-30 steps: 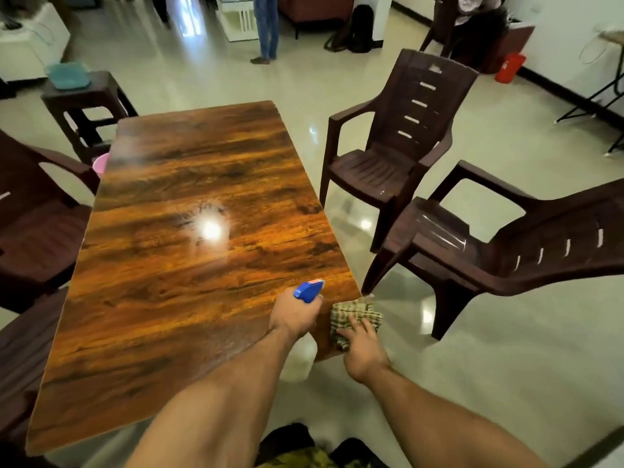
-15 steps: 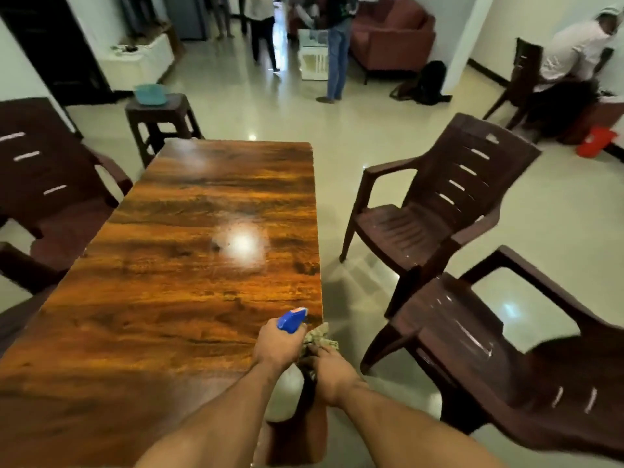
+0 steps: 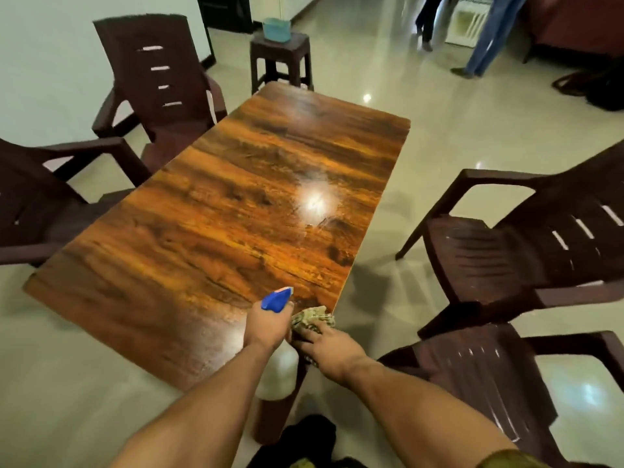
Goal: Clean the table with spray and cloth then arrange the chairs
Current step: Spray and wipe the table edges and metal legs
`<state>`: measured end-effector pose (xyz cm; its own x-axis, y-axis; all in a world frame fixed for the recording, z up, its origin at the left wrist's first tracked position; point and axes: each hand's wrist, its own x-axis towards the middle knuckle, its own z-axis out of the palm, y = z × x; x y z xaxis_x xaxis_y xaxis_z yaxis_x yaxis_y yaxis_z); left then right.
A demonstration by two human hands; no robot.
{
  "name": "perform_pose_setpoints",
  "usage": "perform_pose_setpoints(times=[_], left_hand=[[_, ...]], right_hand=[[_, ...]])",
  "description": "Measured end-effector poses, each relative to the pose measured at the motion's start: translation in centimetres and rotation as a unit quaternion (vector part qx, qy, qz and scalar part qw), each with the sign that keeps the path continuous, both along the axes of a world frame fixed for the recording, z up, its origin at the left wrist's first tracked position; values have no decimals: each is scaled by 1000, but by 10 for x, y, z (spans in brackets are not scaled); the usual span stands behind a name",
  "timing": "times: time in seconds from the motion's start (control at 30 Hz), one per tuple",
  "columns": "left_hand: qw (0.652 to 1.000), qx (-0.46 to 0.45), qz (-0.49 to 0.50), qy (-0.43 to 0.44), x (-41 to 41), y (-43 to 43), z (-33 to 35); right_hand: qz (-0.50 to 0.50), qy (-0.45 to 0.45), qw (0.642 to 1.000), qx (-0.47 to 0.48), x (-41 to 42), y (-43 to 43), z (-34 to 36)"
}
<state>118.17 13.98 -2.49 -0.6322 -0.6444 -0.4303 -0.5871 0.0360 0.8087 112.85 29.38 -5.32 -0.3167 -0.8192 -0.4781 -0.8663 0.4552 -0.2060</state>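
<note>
At the left edge of the frame a dark brown plastic armchair (image 3: pixel 37 201) stands against the long side of the table, only its arm and part of its seat in view. Just right of it, in the upper left of the frame, a second dark brown plastic armchair with a slotted back (image 3: pixel 158 82) stands at the same side, its back towards the pale wall. The glossy brown wood-grain tabletop (image 3: pixel 209 231) runs diagonally through the middle of the frame and carries a bright glare spot right of its centre. Beyond its far end, at the upper centre, a small dark brown plastic stool (image 3: pixel 280 52) bears a teal container (image 3: pixel 277 28).

In the lower centre the left hand (image 3: pixel 268 327) has its grip closed around the neck of a translucent white spray bottle with a blue trigger head (image 3: pixel 277 298); the blue head points over the tabletop's near right corner, and the pale body hangs below the hand beside the table leg. Touching it on the right, the right hand (image 3: pixel 329 349) has its grip pressed flat on a crumpled checked green-and-beige cloth (image 3: pixel 312 319) lying at that corner's edge.

On the right, two more dark brown plastic armchairs stand apart from the table on the shiny pale floor: one at mid right (image 3: pixel 526 251), one at lower right (image 3: pixel 489 383). At the upper right, legs of standing people (image 3: pixel 486 38) show.
</note>
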Motion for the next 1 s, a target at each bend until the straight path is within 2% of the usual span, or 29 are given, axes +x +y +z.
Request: perform_pose_setpoints(times=[0.1,0.3,0.43,0.63,0.73,0.83,1.0], left_hand=[[1000,23,-5,-1,-25,-1,-2],[999,53,-5,4,-90,-3,7],[997,69,33,7,-138,-4,9],[998,58,2,14,-234,-1,8],[999,36,-4,14,-299,3,6],[1000,15,16,-3,-387,12,-1],[998,4,62,-24,-489,29,14]], right_hand=[[-8,-2,1000,21,-31,3,0],[-103,-35,991,79,-109,-13,6],[-107,-47,986,118,-160,-19,9],[-142,-64,980,124,-243,-18,1],[-124,-46,984,118,-299,-14,-10],[-103,-37,988,111,-393,-10,-23],[-75,-46,987,135,-530,-5,-18]])
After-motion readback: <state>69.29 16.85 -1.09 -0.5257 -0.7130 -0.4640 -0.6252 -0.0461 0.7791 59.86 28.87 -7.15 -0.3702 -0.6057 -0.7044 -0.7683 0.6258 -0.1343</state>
